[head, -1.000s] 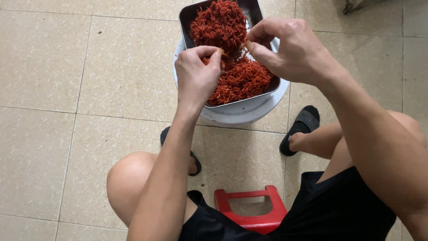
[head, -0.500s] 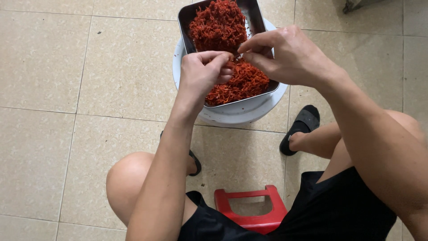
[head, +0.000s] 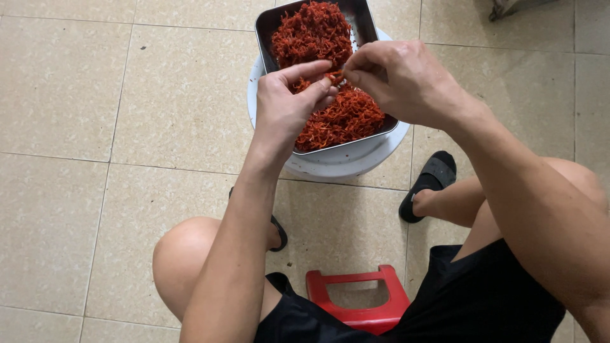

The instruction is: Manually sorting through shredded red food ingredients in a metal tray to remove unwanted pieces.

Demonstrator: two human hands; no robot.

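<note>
Both hands meet over a metal tray (head: 372, 25) heaped with red shreds (head: 330, 114) on a white bucket (head: 346, 162). The left hand (head: 286, 105) and right hand (head: 397, 79) each pinch 1 small shred (head: 335, 77) between fingertips.

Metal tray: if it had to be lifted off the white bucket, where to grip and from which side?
Probably the tray's two long rims, one hand per side, coming in from left and right. It is rectangular, sits level across the bucket, and its raised lip overhangs there. The left hand and right hand now work over the red shreds in the middle.
</note>
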